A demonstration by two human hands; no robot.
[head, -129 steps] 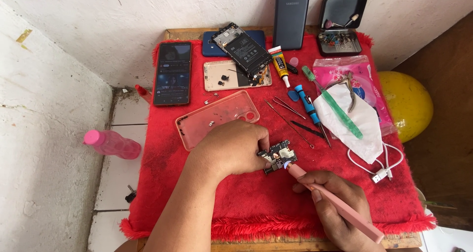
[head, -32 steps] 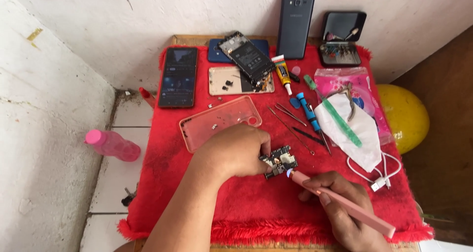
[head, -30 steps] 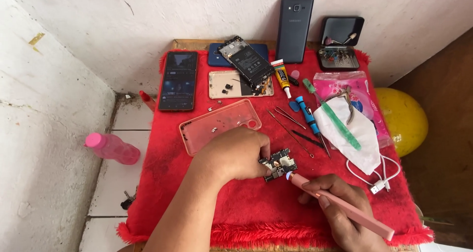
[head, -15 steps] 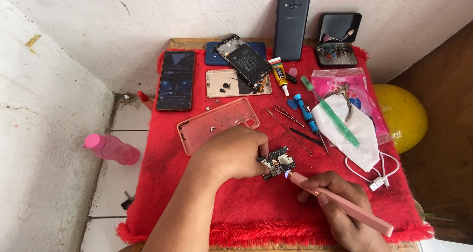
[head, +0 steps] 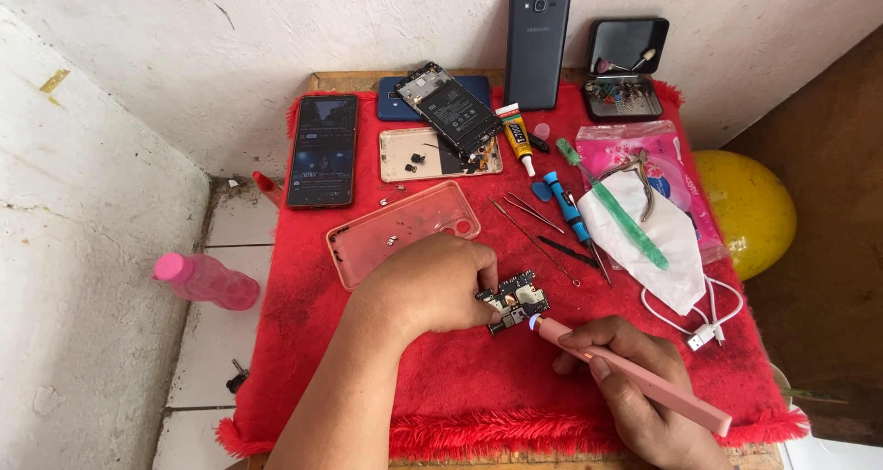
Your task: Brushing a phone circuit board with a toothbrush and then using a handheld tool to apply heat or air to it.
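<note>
The circuit board [head: 512, 300] lies on the cloth [head: 303, 360], behind it the phone case [head: 402, 231].

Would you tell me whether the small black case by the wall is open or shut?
Open: the case has its lid raised against the wall.

A single head-worn camera looks steeply down from close range, left hand [head: 432, 281] and right hand [head: 635, 387] low in frame, table [head: 368, 79] beyond them.

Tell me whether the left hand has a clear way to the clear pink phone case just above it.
Probably yes. The left hand pins the small circuit board, and the pink phone case lies flat on the red cloth right beside its knuckles with nothing between; it would have to release the board.
</note>
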